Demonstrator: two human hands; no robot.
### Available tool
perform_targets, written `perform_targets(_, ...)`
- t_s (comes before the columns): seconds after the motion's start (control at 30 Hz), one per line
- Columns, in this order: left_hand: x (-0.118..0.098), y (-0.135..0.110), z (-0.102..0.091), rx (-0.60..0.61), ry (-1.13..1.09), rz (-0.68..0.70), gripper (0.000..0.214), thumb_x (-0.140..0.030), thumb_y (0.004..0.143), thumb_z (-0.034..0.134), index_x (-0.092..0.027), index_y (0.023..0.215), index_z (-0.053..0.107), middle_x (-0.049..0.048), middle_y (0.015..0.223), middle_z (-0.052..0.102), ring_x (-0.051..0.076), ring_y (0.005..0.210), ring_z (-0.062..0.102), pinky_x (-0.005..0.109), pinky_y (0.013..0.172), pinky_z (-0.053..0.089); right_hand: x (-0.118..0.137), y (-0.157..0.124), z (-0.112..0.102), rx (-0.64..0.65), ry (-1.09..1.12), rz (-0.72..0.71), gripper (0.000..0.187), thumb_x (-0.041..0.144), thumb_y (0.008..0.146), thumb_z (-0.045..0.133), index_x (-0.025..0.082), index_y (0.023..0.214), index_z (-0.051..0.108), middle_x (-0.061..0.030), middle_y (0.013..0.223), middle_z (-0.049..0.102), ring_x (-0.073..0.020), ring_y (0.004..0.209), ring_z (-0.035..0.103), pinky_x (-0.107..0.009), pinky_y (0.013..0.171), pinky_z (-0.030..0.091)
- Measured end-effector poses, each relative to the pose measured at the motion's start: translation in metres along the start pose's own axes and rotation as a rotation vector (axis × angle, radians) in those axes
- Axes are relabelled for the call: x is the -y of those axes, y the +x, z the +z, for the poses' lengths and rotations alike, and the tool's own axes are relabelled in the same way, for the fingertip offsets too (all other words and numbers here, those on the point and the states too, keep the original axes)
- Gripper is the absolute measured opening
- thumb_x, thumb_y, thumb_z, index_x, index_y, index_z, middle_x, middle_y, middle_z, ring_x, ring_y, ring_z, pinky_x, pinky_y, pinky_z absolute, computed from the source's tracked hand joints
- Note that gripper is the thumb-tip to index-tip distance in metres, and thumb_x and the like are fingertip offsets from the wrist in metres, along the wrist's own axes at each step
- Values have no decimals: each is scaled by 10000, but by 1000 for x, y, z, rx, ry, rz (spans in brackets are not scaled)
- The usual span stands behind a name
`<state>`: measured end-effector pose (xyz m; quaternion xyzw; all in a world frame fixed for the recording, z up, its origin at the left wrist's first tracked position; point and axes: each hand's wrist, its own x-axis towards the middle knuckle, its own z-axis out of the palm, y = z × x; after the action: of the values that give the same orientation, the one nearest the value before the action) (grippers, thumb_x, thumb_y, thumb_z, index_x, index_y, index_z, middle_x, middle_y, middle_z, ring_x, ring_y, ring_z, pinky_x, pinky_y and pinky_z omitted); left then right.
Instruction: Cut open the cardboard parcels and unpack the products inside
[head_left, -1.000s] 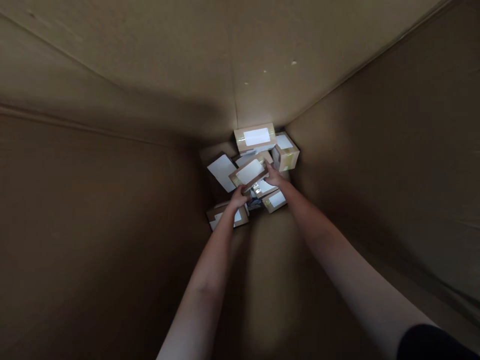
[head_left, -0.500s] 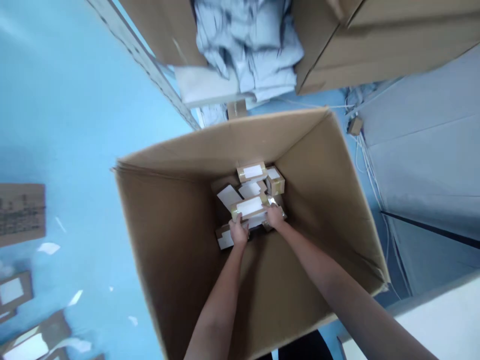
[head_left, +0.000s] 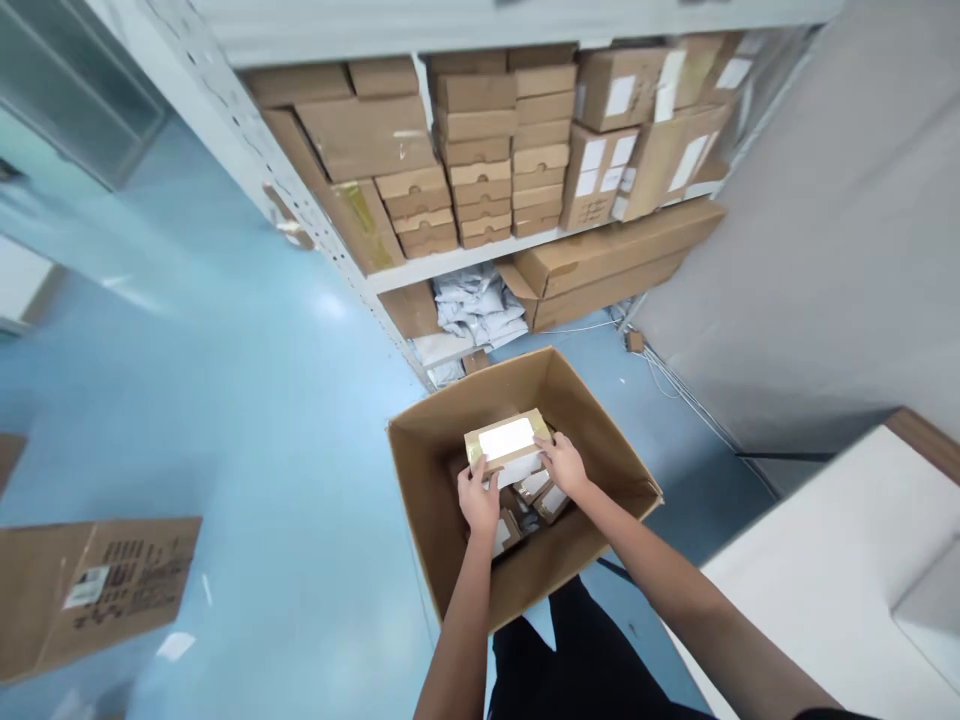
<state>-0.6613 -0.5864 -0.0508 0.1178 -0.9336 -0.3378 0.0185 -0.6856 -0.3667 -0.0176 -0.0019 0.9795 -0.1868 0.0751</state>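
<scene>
Both hands are holding a small parcel [head_left: 506,445], white label up, over the mouth of a big open carton [head_left: 525,575].

- Left hand [head_left: 478,500]: fingers are curling onto the near-left corner.
- Right hand [head_left: 564,465]: fingers are wrapping the right end, pressed together.
- The parcel is sitting nearer the far wall, clear of the side rims.
- More parcels [head_left: 536,495] are lying on the carton's bottom.
- Shelving [head_left: 465,262] is standing just behind; a white table [head_left: 825,580] is crowding the right.
- Blue floor [head_left: 262,450] is lying open to the left.

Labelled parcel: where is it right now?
Head view, centre: the parcel is held between left hand and right hand, above the open carton, before the shelves.
</scene>
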Motion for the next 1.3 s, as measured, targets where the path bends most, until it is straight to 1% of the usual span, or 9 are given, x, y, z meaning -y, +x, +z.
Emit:
perform_targets(0.1, -19, -6, -30, -5, -31, 112, 410, -337, 992, 629, -296, 1392, 705, 112, 1345, 614, 285, 1285, 638, 408, 1107, 542, 15, -37, -31, -138, 23, 54, 423, 237, 1025, 570, 295, 1423, 701, -122, 1213, 640, -282, 1142, 607, -345, 981, 535)
perform_targets(0.23, -37, -9, -49, 87, -77, 306, 400, -345, 985, 629, -323, 1375, 717, 102, 1325, 623, 282, 1267, 645, 401, 1094, 543, 21, -88, -55, -331, 22, 179, 351, 209, 1027, 546, 283, 1295, 760, -107, 1162, 659, -268, 1129, 624, -312, 961, 521)
perform_targets(0.37, -75, -21, -48, 196, -89, 483, 410, -340, 976, 637, -339, 1378, 717, 112, 1308, 628, 308, 1250, 645, 436, 1058, 557, 7, -141, -77, -444, 30, 333, 329, 179, 997, 563, 286, 1236, 763, -98, 1124, 676, -264, 1102, 636, -313, 944, 510)
perform_targets(0.5, -134, -66, -33, 297, -95, 630, 412, -333, 954, 661, -330, 1361, 729, 113, 1306, 630, 316, 1241, 650, 435, 1017, 571, -24, -213, -101, -569, 54, 519, 326, 179, 989, 553, 292, 1224, 749, -79, 1102, 678, -254, 1057, 643, -299, 891, 502)
perform_targets(0.7, -227, -187, 9, 470, -116, 925, 418, -311, 941, 667, -352, 1352, 728, 91, 1294, 643, 285, 1243, 653, 407, 1059, 554, -83, -368, -113, -770, 68, 817, 281, 196, 987, 587, 264, 1206, 749, -72, 1082, 678, -233, 1007, 652, -268, 853, 478)
perform_targets(0.83, -278, -304, 51, 699, -99, 1090, 419, -265, 938, 671, -314, 1350, 727, 98, 1300, 650, 276, 1240, 662, 389, 1068, 547, -121, -496, -101, -849, 80, 1046, 287, 204, 1003, 570, 263, 1225, 743, -78, 1097, 669, -232, 1026, 644, -266, 850, 475)
perform_targets(1.0, -319, -456, 98, 938, -35, 1240, 437, -185, 904, 704, -260, 1334, 729, 98, 1279, 681, 242, 1204, 691, 357, 1090, 535, -152, -631, -72, -908, 61, 1317, 299, 186, 1002, 574, 234, 1247, 739, -106, 1101, 656, -259, 1036, 634, -303, 877, 502)
perform_targets(1.13, -349, -540, 131, 1073, 8, 1347, 449, -125, 882, 679, -240, 1314, 727, 87, 1346, 687, 225, 1276, 657, 363, 1165, 482, -165, -692, -56, -895, 74, 1444, 392, 140, 1009, 520, 205, 1354, 695, -134, 1138, 660, -277, 1086, 628, -351, 942, 523)
perform_targets(1.3, -383, -587, 169, 1118, 147, 1328, 657, -158, 815, 758, -221, 1453, 613, 133, 1681, 423, 301, 1550, 417, 424, 1260, 383, -169, -720, -38, -733, 240, 1335, 328, 167, 1011, 534, 231, 1259, 739, -113, 1347, 643, -253, 1104, 676, -316, 944, 542)
